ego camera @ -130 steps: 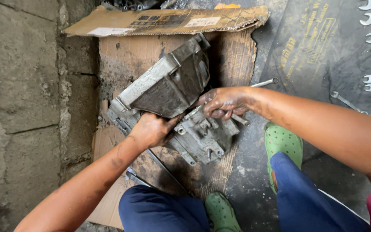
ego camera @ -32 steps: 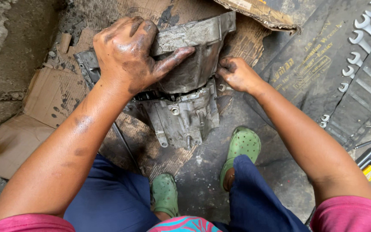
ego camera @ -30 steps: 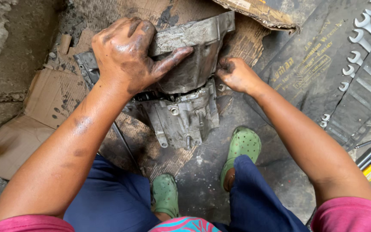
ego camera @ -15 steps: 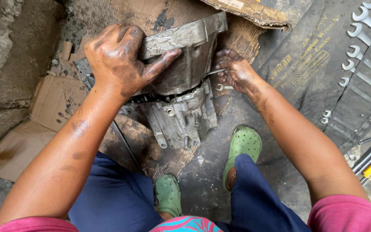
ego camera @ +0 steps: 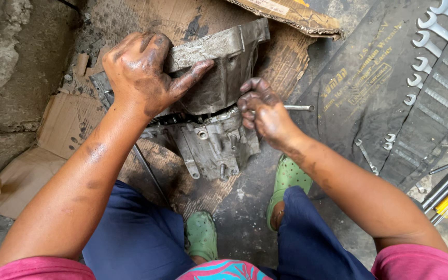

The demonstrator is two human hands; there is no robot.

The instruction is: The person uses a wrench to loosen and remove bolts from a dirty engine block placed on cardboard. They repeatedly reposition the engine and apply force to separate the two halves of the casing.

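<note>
Resting on oily cardboard [ego camera: 53, 129] at centre: grey metal gearbox casing [ego camera: 219, 98], left hand [ego camera: 143, 72] clamped over its far edge. Right hand [ego camera: 263, 111] clenched round thin metal rod [ego camera: 296, 108] beside casing. Far right: spanners [ego camera: 426, 41] on black mat [ego camera: 369, 83].

Soft, even daylight, faint shadows, no glare; sharp centre, slight wide-angle stretch at the edges

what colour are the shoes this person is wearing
Green, with small holes: the clogs show best in the head view, under the right hand.
</note>
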